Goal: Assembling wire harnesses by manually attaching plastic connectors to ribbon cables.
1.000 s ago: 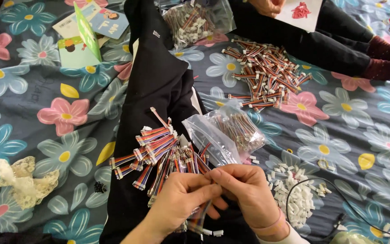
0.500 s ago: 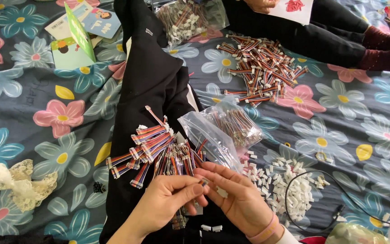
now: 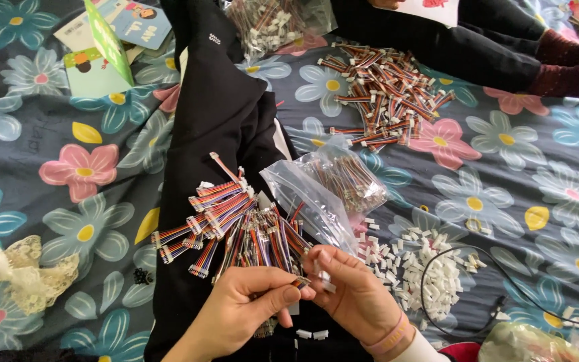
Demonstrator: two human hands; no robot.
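The left hand pinches the end of 1 coloured wire cable, and the right hand pinches a small white plug just right of that end, almost touching it. The cable runs up and away toward the fan of coloured cables. A clear plastic bag of cables lies just above the right hand, and a green and blue card box sits far up to the left.
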